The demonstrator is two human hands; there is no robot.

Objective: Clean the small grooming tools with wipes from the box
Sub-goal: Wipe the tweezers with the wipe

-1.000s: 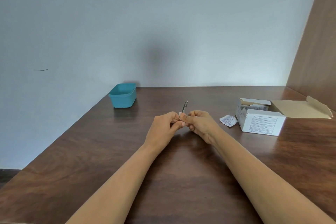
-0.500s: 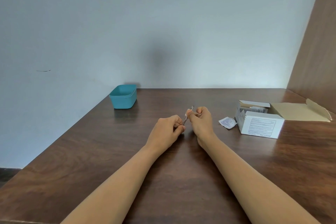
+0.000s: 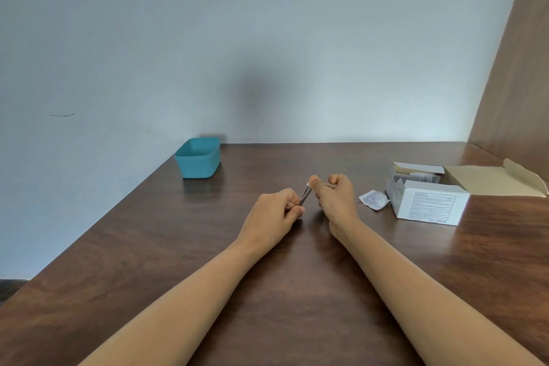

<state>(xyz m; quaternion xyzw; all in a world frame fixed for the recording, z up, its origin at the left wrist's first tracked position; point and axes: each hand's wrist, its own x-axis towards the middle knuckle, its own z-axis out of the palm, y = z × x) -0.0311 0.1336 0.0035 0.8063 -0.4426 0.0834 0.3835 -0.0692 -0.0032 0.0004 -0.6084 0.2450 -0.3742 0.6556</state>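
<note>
1. The tabletop (image 3: 297, 291) carries every item.
2. The box (image 3: 427, 202) stands at 3 o'clock from the hands. Its flap is open and sachets (image 3: 421, 178) show inside, so supply remains.
3. The tub (image 3: 198, 159) stands at 11 o'clock, well apart from the hands. Its contents cannot be seen.
4. The left hand (image 3: 273, 217) pinches the lower end of the tool (image 3: 304, 197) between thumb and fingers.
5. The right hand (image 3: 335, 199) is curled, with the thumb pressing the wipe (image 3: 308, 186) against the tool's upper end.
6. An empty wrapper (image 3: 373, 198) lies just beside the box, on its 9 o'clock side.
7. The tool is held tilted above the tabletop, between the two hands.

Status, as a judgement: one wipe is unwrapped and one tool is mid-wipe. No other tool is in view, so the number cleaned or remaining cannot be told. Setting this tool down and discarding the wipe are not yet done.
</note>
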